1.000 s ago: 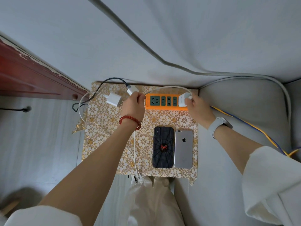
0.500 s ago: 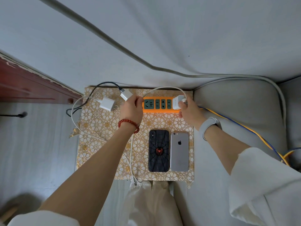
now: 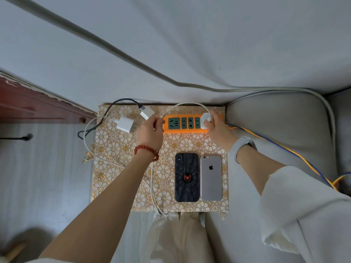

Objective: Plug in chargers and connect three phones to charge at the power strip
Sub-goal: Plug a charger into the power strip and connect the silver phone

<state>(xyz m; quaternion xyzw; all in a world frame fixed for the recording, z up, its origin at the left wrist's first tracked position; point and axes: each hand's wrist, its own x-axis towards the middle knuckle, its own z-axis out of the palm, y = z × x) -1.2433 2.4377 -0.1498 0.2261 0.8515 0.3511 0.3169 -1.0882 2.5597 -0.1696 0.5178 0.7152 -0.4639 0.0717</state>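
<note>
An orange power strip with dark green sockets lies at the back of a small table. My right hand grips a white charger seated at the strip's right end. My left hand holds the strip's left end. Two more white chargers lie to the left: one with a white cable, another with a black cable. A black spider-case phone and a silver phone lie face down side by side in front. A third phone is not visible.
The table wears a gold floral cloth. A grey sofa arm borders it on the right, with blue and yellow wires running across. A dark red wooden frame stands left. A white cable trails off the front edge.
The view shifted slightly. My right hand has kept the white charger at the strip's right end, pressing it in. My left hand stays at the left end.
</note>
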